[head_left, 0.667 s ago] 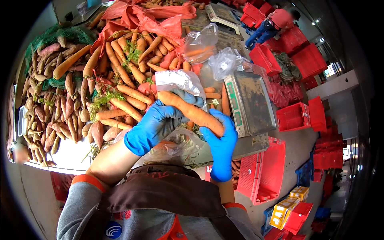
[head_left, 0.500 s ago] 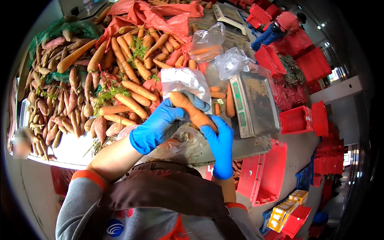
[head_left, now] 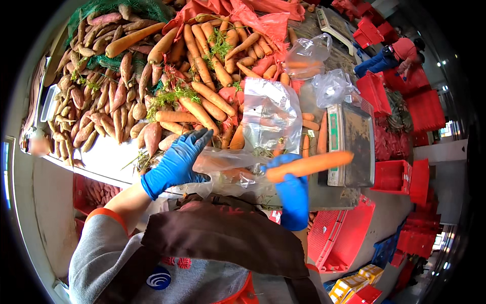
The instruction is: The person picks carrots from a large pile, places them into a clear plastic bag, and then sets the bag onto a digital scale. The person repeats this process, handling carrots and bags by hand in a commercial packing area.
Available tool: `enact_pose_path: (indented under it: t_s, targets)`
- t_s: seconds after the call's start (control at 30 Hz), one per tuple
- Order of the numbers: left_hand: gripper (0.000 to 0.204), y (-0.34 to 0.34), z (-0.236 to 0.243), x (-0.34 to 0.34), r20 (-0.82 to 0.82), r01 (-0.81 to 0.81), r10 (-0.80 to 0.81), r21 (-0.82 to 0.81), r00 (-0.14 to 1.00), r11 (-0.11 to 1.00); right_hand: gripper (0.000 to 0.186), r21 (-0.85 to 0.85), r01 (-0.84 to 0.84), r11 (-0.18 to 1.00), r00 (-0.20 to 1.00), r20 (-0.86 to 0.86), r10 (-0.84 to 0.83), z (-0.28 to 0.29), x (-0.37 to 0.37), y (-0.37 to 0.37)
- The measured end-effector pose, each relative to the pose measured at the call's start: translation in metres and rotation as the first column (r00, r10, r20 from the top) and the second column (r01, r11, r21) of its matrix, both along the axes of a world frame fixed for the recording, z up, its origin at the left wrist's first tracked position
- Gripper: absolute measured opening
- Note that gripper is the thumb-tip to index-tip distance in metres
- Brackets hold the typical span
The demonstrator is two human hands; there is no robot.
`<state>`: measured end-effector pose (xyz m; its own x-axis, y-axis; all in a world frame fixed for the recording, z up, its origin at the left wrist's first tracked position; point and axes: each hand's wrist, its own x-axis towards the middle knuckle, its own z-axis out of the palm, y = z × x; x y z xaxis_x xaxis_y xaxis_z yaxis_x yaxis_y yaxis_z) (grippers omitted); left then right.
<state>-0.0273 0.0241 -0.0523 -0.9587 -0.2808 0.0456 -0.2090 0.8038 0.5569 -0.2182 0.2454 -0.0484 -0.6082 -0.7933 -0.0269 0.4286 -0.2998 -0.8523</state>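
A thick orange carrot [head_left: 316,165] is gripped in my right hand [head_left: 293,195], which wears a blue glove. It points to the right, its tip over the edge of a flat weighing scale [head_left: 357,147]. My left hand [head_left: 174,164], gloved too, has its fingers spread and holds nothing. It is beside a crumpled clear plastic bag [head_left: 217,175] with orange shapes showing through; whether it touches the bag I cannot tell. Beyond my hands lies another clear bag [head_left: 271,109] with a white panel. Loose carrots [head_left: 195,109] with some green tops are heaped past my left hand.
Small sweet potatoes [head_left: 114,96] cover the table's left side, near green netting [head_left: 152,7]. Red sheeting [head_left: 253,20] lies behind the carrots. Further bags [head_left: 331,88] sit by the scale. Red crates [head_left: 392,175] stand on the right, where a person [head_left: 395,55] bends over.
My left hand has let go of the carrot and moved left, its fingers opening. My right hand keeps the carrot, now swung to point right. The view has shifted, so the table appears further right.
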Motion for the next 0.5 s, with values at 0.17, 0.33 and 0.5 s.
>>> enact_pose_path:
  t_s: [0.17,0.33,0.5]
  targets:
    - [0.063,-0.002,-0.039,0.017,0.198,-0.208,0.256,-0.234,0.946,0.950,0.028,0.476,-0.325,0.817,0.815,-0.298,0.497,-0.011,0.028,-0.043]
    - [0.022,-0.011,-0.048,0.018,-0.090,-0.418,0.410,-0.088,0.908,0.904,0.040,0.556,0.278,0.783,0.440,-0.799,0.411,-0.090,0.007,-0.040]
    - [0.023,-0.012,-0.042,0.017,-0.129,-0.484,0.493,0.095,0.861,0.870,0.046,0.527,0.231,0.818,0.539,-0.769,0.343,-0.048,-0.007,-0.018]
